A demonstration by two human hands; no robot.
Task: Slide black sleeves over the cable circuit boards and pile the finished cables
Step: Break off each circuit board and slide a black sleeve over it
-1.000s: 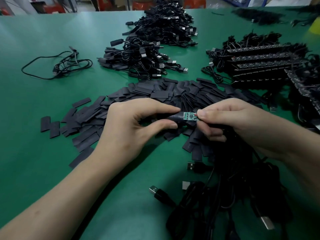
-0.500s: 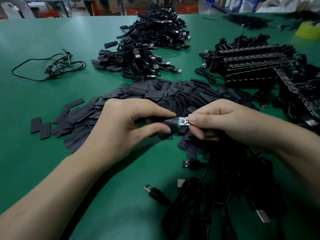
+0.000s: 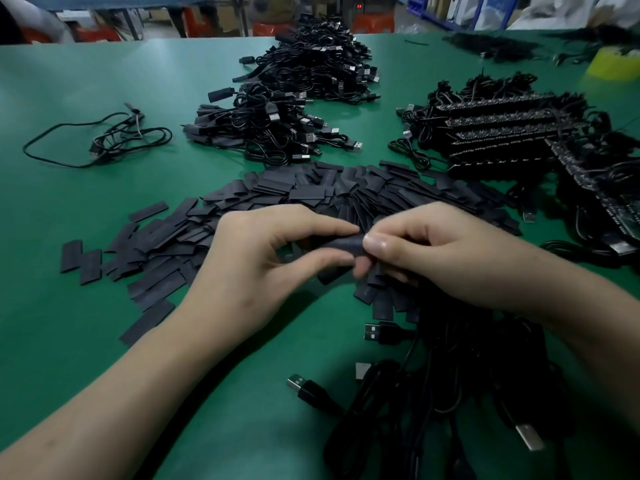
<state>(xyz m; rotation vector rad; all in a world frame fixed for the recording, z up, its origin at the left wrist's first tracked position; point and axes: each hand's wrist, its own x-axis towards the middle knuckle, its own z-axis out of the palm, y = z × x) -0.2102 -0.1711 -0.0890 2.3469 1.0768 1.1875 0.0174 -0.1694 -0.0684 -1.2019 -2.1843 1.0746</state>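
Pinching one black sleeve (image 3: 341,244) between them, left hand (image 3: 263,258) and right hand (image 3: 446,258) meet (fingertips touching).

No text, label, brand or number can be read here. Behind the far edge of the green table (image 3: 104,81), a dark box (image 3: 362,12) carries a small red lit display (image 3: 359,6), but its signs are too small and blurred to read.
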